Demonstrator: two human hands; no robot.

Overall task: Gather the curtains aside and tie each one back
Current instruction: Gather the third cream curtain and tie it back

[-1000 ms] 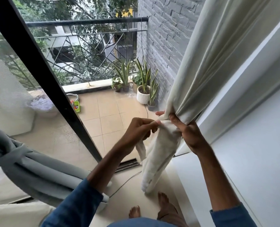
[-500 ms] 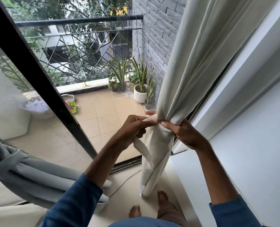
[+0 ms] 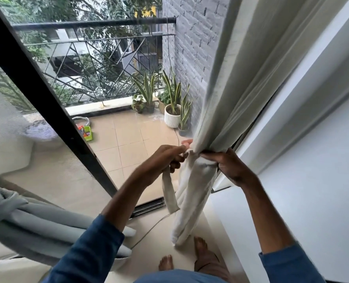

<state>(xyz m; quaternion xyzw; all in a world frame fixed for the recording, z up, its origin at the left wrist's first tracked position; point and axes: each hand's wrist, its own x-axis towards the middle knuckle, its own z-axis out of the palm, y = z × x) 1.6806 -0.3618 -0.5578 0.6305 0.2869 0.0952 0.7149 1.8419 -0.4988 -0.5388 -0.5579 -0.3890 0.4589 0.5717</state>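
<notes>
Already the grey curtain hangs tied; both hands, left hand and right hand, pinch the tie-back strip around the gathered cream curtain, knot unfinished.

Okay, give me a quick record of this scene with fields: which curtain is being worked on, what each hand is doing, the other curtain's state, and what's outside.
curtain in work: cream curtain, bunched together at the right of the door
left hand: left hand grips the tie strip; its free end hangs down
right hand: right hand grips the cream curtain where it is gathered
other curtain: grey curtain, lower left, already bound with a band
outside: potted plants on the balcony tiles
</notes>
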